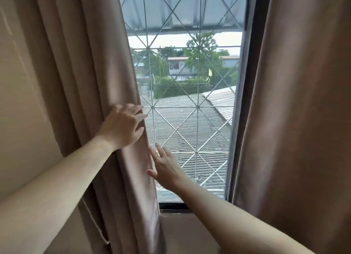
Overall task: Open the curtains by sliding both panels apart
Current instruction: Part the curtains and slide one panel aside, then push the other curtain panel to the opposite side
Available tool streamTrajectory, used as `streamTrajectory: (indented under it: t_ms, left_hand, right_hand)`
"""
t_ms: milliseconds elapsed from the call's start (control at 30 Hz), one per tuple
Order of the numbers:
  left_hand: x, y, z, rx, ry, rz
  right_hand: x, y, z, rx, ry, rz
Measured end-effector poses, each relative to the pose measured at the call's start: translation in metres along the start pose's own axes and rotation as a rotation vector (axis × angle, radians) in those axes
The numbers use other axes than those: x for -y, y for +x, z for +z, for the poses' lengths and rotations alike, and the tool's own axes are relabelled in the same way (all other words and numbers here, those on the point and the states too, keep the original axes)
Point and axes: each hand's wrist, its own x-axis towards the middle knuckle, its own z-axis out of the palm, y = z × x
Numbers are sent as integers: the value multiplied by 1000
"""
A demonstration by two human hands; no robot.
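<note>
Two brown curtain panels hang either side of a window. The left panel (91,67) is bunched in folds towards the left wall; the right panel (296,102) hangs at the right, past the dark window frame. My left hand (121,126) lies on the inner edge of the left panel, fingers curled round the hem. My right hand (164,167) is lower, fingers spread and flat against the same panel's inner edge, holding nothing. A wide gap between the panels shows the glass.
The window (190,102) has a metal grille of crossed bars, with roofs and trees beyond. A dark frame post (245,102) stands at the right. A beige wall (22,102) runs along the left. A thin cord (95,225) hangs by the left panel's lower part.
</note>
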Motion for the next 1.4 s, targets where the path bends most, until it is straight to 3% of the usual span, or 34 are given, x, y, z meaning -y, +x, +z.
streamTrajectory:
  t_ms: [333,733,1067,1400]
  left_hand:
    - [-113,76,-3,24,-375,-67]
    - [-238,162,-33,-18,-494,-24]
    - [-301,219,-50,-155,-610,56]
    - [-362,272,-56,-290,-756,174]
  right_hand:
    - [-104,-75,-88,-16,-262,-6]
    - [-201,-158,-181,-19,-396,59]
    - [-246,-176,-199,-125,-595,-14]
    - [-288,-175,-212,-183,-748,143]
